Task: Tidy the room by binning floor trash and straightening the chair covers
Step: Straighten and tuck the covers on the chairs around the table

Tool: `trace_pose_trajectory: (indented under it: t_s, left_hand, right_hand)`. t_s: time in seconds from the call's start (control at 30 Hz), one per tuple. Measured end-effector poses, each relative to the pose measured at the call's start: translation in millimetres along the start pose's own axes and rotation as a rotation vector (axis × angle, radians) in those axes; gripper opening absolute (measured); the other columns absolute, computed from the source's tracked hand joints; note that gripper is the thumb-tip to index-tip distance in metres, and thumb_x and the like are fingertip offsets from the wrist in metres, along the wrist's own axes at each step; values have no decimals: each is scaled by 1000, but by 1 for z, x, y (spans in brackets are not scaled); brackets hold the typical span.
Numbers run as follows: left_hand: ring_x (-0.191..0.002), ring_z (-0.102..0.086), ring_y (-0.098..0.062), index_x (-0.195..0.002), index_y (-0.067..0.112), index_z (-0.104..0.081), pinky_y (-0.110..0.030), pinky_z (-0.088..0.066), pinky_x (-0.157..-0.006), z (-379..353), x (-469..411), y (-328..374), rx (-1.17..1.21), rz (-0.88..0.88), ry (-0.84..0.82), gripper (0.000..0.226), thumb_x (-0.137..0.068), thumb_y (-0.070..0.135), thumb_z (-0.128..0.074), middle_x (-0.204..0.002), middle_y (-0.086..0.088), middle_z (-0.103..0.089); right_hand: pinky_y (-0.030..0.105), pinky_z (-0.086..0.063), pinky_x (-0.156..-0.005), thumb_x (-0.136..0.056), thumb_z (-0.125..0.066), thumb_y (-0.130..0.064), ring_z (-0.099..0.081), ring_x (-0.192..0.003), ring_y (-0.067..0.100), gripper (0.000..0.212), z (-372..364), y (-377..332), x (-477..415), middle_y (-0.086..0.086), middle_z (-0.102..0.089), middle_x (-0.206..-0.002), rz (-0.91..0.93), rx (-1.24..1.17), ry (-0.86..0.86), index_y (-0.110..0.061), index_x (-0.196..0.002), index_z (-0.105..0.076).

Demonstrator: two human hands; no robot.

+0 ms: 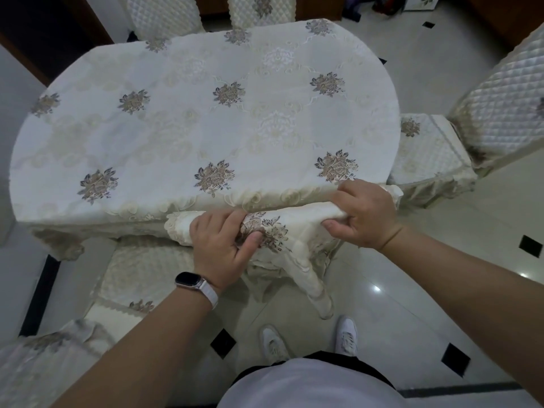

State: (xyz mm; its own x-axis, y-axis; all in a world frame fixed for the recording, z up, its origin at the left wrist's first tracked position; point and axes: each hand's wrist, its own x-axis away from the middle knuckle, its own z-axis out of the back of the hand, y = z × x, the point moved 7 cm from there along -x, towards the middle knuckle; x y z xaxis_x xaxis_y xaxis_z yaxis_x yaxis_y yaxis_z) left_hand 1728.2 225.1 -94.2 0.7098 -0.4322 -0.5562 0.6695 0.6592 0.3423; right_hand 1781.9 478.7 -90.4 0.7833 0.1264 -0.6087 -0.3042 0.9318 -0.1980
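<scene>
You stand on glossy pale floor tiles [426,248] with black diamond insets [530,246]. Before you, an oval table [88,214] wears a floral cloth [182,122].

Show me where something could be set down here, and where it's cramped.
The tablecloth top carries nothing, from the far chairs to the near edge. Floor tiles between the right chair and the shoes are bare too. Crowded: the near table edge, where left hand and right hand grip the embroidered cover.
</scene>
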Motion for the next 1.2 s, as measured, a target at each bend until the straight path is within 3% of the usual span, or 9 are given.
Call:
trace_pose_trajectory:
  t_s: [0.7,1.07,1.2]
  left_hand:
    - [-100,-51,-25,-108,23,-55,-44,-36,-91,-34,-16,-52,31,19,-135,48,-98,64,-33,-102,-8,-64]
    - [-104,-52,-27,-112,24,-55,-45,-37,-93,-74,-4,-59,76,24,-232,46,-96,64,-38,-107,-7,-63]
    - [-106,-49,-27,-116,24,-54,-44,-34,-95,-79,-9,-67,71,15,-263,48,-96,64,-36,-108,-8,-61]
  right_hand:
    - [31,-33,-53,-91,-44,-60,-47,-59,27,60,-48,10,-13,9,-52,-70,15,32,-27,-6,-76,-64]
    - [37,-42,-59,-92,-46,-60,-51,-67,29,63,-76,34,11,13,-55,-79,-14,-49,-118,-2,-92,-67]
    - [38,-43,-62,-93,-39,-65,-51,-68,29,68,-84,38,6,13,-56,-80,-40,-43,-151,-4,-89,-67]
